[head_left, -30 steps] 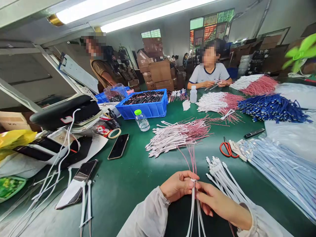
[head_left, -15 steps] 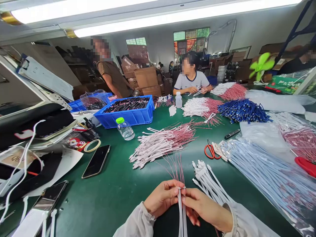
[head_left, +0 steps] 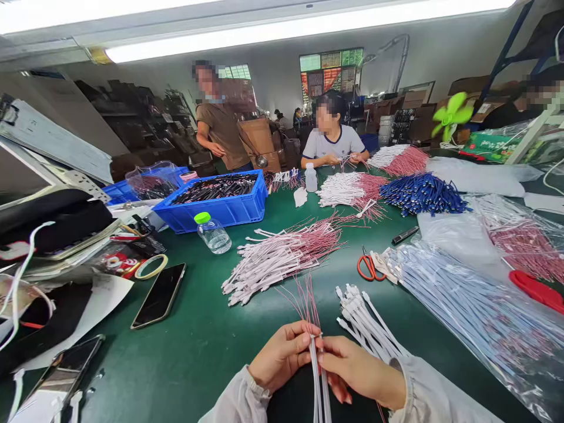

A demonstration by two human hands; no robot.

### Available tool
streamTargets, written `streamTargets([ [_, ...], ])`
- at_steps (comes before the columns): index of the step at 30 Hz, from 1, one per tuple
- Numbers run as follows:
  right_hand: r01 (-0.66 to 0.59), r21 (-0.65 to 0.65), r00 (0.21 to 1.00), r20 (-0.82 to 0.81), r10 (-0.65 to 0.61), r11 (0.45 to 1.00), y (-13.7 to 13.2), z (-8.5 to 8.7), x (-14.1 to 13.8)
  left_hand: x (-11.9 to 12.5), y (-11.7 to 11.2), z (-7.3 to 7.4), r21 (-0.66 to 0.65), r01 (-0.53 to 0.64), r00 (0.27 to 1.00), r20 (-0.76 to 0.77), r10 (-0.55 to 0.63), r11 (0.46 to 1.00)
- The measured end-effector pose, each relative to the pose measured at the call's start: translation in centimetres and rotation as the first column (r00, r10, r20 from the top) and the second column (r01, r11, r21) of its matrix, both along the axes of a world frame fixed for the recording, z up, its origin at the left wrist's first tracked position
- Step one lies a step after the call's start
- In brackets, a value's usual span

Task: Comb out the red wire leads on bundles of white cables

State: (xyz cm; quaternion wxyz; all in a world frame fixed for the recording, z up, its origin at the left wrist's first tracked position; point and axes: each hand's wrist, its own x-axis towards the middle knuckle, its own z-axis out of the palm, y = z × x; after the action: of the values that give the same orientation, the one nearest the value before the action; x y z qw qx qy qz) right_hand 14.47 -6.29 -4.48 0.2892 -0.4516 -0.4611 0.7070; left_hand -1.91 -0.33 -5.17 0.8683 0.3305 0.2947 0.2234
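My left hand (head_left: 282, 357) and my right hand (head_left: 352, 371) meet at the near edge of the green table (head_left: 211, 341). Both pinch the top of a small bundle of white cables (head_left: 321, 388) that hangs down between them. Thin red wires (head_left: 304, 299) fan out from the bundle's top, away from me. A loose row of white cables (head_left: 368, 320) lies just right of my hands. A large pile of white-and-red cables (head_left: 282, 255) lies a little farther out.
Two phones (head_left: 159, 295) (head_left: 61, 373) lie at left beside a tape roll (head_left: 150, 266) and clutter. A bottle (head_left: 212, 232), a blue bin (head_left: 220, 202), orange scissors (head_left: 368, 265) and bagged cables (head_left: 476, 305) surround the middle. One person sits opposite; another stands at the back left.
The view has swung right and the table contents have shifted left in the frame. My hands stay together on the white bundle, sitting slightly lower.
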Motion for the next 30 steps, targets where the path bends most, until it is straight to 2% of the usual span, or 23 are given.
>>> streamTargets([
  [5,-0.016,0.001,1.000,-0.001,0.016,1.000,-0.1,-0.1,0.2,-0.3,0.3,-0.1,0.076,0.028,0.999,-0.040,-0.025,0.997],
  [8,-0.039,-0.001,0.999,0.022,0.039,0.999,-0.2,0.2,0.3,-0.7,0.6,0.3,0.251,0.086,0.992,-0.111,-0.060,0.964],
  [11,-0.074,-0.003,0.996,0.058,0.074,0.997,-0.3,0.5,0.3,-1.1,0.9,0.8,0.391,0.120,0.991,-0.107,-0.084,0.912],
  [14,-0.106,-0.005,0.990,0.089,0.106,0.994,-0.3,0.6,0.4,-1.3,1.0,1.3,0.375,0.096,0.995,-0.065,-0.078,0.922],
  [17,-0.135,-0.004,0.984,0.112,0.135,0.991,-0.4,0.7,0.4,-1.6,1.1,1.7,0.289,-0.035,0.999,-0.023,0.043,0.957],
  [20,-0.168,0.003,0.977,0.136,0.166,0.986,-0.5,1.0,0.3,-2.2,1.7,1.9,0.215,-0.222,0.975,0.039,0.218,0.951],
  [23,-0.186,0.004,0.971,0.152,0.183,0.983,-0.5,1.2,0.3,-3.0,2.6,2.1,0.120,-0.408,0.913,0.078,0.401,0.905],
  [26,-0.189,0.010,0.969,0.164,0.185,0.982,-0.5,1.3,0.2,-3.8,3.5,2.2,0.044,-0.567,0.822,0.081,0.563,0.822],
  [30,-0.196,0.014,0.965,0.179,0.190,0.981,-0.6,1.4,0.2,-4.3,4.0,2.4,-0.007,-0.653,0.754,0.091,0.650,0.758],
])
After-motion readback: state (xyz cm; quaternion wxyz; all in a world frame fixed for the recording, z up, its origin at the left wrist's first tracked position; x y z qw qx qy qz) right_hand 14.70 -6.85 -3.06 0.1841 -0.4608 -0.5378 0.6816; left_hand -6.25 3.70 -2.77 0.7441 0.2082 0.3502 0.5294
